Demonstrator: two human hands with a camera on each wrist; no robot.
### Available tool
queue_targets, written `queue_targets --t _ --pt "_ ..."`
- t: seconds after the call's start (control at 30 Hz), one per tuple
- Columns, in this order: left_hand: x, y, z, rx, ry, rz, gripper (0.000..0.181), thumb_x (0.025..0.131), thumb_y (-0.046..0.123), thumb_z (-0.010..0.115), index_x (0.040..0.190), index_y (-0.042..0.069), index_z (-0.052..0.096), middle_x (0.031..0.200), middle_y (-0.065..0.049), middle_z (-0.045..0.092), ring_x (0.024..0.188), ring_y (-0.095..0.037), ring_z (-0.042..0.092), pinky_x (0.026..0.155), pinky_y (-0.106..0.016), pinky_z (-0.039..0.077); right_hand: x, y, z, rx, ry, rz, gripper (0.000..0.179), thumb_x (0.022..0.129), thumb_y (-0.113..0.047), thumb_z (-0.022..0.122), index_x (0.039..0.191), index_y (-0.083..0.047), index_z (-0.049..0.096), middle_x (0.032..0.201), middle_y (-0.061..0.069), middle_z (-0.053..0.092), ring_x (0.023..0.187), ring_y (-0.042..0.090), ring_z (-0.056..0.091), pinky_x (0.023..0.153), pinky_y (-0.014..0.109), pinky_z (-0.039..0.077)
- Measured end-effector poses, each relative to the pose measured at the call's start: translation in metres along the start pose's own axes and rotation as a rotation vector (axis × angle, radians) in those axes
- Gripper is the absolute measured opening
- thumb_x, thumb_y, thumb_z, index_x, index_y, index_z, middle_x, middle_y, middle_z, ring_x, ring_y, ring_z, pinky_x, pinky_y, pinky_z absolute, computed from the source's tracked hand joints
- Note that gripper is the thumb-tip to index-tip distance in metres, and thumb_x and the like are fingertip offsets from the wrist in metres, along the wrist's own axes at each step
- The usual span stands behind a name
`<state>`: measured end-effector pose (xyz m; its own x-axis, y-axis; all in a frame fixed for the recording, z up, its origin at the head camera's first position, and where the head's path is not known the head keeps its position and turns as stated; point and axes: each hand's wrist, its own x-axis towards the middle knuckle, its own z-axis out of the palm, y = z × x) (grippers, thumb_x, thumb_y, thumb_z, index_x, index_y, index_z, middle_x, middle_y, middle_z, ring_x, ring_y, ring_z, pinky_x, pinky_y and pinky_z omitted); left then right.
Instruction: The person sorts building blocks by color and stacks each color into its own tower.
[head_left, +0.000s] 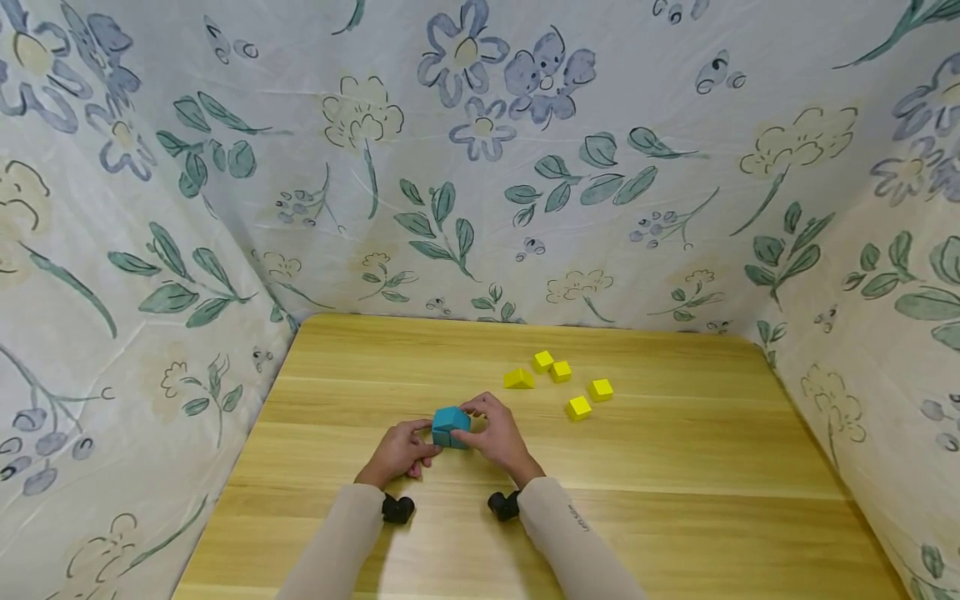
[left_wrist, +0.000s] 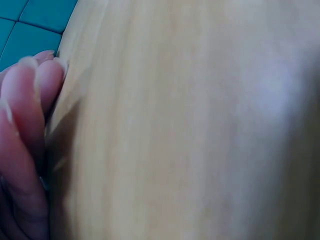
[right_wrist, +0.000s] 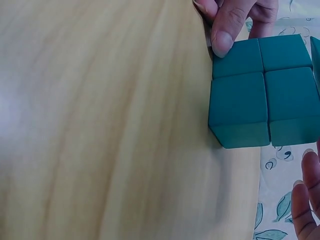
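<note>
A compact group of blue blocks [head_left: 447, 437] stands on the wooden table between both hands. Square faces set two by two show on the group [right_wrist: 240, 100] in the right wrist view, with the slanted edge of another blue block [right_wrist: 316, 57] at the frame's side. My left hand [head_left: 401, 450] grips the group's left side, its thumb on a lower corner. Its other fingers [left_wrist: 22, 110] are curled beside the blocks. From the right, my right hand [head_left: 495, 433] pinches the upper blue block [head_left: 452, 417], thumb in front and fingers behind.
Beyond the right hand lie several yellow cubes [head_left: 579, 408] and a yellow triangular block [head_left: 519, 379]. The wooden table [head_left: 675, 467] meets floral cloth [head_left: 480, 233] at the back and sides. Black wrist cameras [head_left: 398, 509] sit under the sleeves.
</note>
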<state>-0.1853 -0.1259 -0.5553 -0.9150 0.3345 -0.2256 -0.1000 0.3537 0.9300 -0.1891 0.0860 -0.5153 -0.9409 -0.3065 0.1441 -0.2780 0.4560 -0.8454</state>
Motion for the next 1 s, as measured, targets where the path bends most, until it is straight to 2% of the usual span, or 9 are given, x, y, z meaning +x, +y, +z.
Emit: queue_targets --t 0.53,1.0 --pt "0.0017 -0.0009 0.0003 0.022 0.005 0.001 0.059 0.089 0.013 0.070 0.140 -0.004 0.045 0.060 -0.005 0.063 0.037 -0.009 0.050 0.041 -0.028 0.049 0.0007 0.0050 0.0029 -0.017 -0.008 0.014 0.031 0.082 -0.022 0.078 0.109 -0.010 0.069 0.103 0.000 0.058 0.098 0.027 0.055 0.083 0.043 0.049" --pt "0.0004 0.0001 0.0003 0.017 0.005 -0.005 0.058 0.089 0.011 0.069 0.140 -0.004 0.044 0.060 -0.006 0.062 0.038 -0.010 0.050 0.041 -0.028 0.049 0.0042 0.0092 0.0039 -0.012 -0.062 0.024 0.033 0.083 -0.025 0.077 0.111 -0.009 0.069 0.104 0.002 0.059 0.097 0.025 0.056 0.083 0.039 0.049"
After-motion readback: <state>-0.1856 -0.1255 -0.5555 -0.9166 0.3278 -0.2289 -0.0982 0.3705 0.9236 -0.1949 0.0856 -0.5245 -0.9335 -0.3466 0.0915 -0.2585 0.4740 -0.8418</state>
